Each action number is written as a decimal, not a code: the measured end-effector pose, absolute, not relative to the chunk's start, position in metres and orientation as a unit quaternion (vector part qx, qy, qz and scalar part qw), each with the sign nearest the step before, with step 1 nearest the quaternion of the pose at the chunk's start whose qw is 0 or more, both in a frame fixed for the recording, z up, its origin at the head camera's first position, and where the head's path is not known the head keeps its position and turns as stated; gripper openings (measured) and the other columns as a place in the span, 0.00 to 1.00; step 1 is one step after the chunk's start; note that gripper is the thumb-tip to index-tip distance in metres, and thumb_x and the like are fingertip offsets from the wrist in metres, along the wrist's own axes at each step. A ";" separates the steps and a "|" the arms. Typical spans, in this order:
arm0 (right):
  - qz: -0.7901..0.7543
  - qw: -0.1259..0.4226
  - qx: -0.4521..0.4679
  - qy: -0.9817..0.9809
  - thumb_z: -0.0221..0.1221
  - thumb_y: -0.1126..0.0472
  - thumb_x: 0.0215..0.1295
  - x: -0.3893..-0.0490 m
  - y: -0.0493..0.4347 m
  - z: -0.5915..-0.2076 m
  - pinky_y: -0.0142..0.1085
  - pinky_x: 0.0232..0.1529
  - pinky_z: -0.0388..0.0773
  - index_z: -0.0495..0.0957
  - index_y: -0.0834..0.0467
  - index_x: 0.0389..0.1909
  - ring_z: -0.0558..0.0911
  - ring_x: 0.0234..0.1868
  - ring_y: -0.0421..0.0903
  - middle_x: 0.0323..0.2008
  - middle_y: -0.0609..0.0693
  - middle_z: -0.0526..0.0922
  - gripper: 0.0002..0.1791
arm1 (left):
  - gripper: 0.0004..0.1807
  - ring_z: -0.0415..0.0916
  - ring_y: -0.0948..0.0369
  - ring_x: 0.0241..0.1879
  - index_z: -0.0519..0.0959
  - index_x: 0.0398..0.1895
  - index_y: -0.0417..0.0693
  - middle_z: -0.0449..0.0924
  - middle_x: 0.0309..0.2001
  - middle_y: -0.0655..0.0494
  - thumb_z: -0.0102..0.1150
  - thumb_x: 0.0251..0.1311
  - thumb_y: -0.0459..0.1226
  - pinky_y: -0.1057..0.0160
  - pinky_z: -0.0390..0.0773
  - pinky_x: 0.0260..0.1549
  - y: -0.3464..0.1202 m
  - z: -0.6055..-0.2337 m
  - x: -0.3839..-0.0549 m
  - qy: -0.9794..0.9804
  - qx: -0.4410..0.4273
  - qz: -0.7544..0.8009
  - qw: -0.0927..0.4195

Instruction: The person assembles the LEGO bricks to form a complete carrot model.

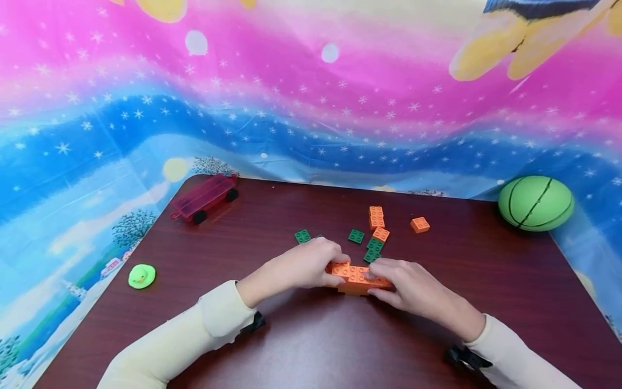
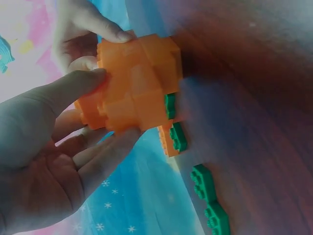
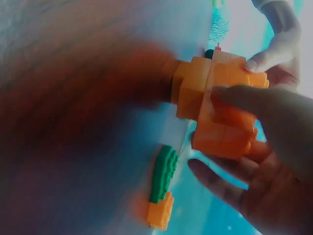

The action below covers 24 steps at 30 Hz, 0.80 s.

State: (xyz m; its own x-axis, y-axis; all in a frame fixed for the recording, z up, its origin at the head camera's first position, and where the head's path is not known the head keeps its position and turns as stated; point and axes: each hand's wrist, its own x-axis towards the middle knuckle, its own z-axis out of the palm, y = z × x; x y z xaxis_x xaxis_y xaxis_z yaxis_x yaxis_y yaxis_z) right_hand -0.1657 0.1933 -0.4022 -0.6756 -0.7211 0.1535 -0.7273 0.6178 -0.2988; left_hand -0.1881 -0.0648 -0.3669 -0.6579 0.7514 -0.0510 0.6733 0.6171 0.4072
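Both the left hand (image 1: 315, 263) and right hand (image 1: 404, 282) pinch the orange block stack (image 1: 358, 274) in half-closed fingers, six o'clock from the green bricks (image 1: 373, 249); probably light, stiff, best held by its sides

So the thing here is a chunky orange block build (image 1: 357, 276), a bunch of toy bricks clicked together. Plain bright orange, slightly shiny, seams showing where the bricks meet. It's upright, studs facing up, long side running left to right over the near-middle of the table (image 1: 311, 340). Kinda top-heavy: the wide row is up top, and the wrist views show it stepping in to narrower layers underneath. Left hand (image 1: 315, 263) grips the left end, right hand (image 1: 405, 281) the right end, thumbs on the near face. Can't really tell if its bottom touches the tabletop.
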 end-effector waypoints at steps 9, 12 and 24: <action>0.201 0.070 0.422 -0.881 0.71 0.50 0.64 -0.207 0.228 -0.374 0.47 0.57 0.82 0.85 0.42 0.50 0.84 0.57 0.43 0.55 0.44 0.86 0.14 | 0.07 0.62 0.70 0.20 0.84 0.40 0.52 0.76 0.23 0.64 0.69 0.65 0.43 0.73 0.63 0.23 -0.066 -0.380 -0.185 0.881 0.426 0.172 0.112; 0.195 0.055 0.391 -0.898 0.68 0.51 0.67 -0.220 0.242 -0.370 0.48 0.57 0.82 0.85 0.43 0.51 0.84 0.56 0.44 0.53 0.43 0.86 0.13 | 0.07 0.61 0.71 0.20 0.82 0.37 0.54 0.74 0.22 0.66 0.69 0.65 0.44 0.73 0.62 0.23 -0.069 -0.377 -0.183 0.878 0.442 0.150 0.106; 0.092 -0.014 0.268 -0.959 0.70 0.60 0.64 -0.275 0.298 -0.387 0.60 0.60 0.77 0.82 0.60 0.57 0.81 0.60 0.63 0.59 0.62 0.82 0.21 | 0.17 0.73 0.67 0.33 0.86 0.52 0.50 0.85 0.39 0.60 0.70 0.62 0.45 0.68 0.72 0.34 -0.067 -0.365 -0.191 0.885 0.432 0.135 0.108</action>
State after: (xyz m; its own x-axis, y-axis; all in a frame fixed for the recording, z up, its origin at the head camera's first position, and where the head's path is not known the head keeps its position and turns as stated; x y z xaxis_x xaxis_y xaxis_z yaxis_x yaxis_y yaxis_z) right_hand -0.2745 0.2979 -0.3875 -0.8556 -0.5171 0.0225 -0.5119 0.8390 -0.1846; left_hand -0.1905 -0.0670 -0.3647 -0.6033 0.7940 -0.0742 0.7360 0.5902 0.3316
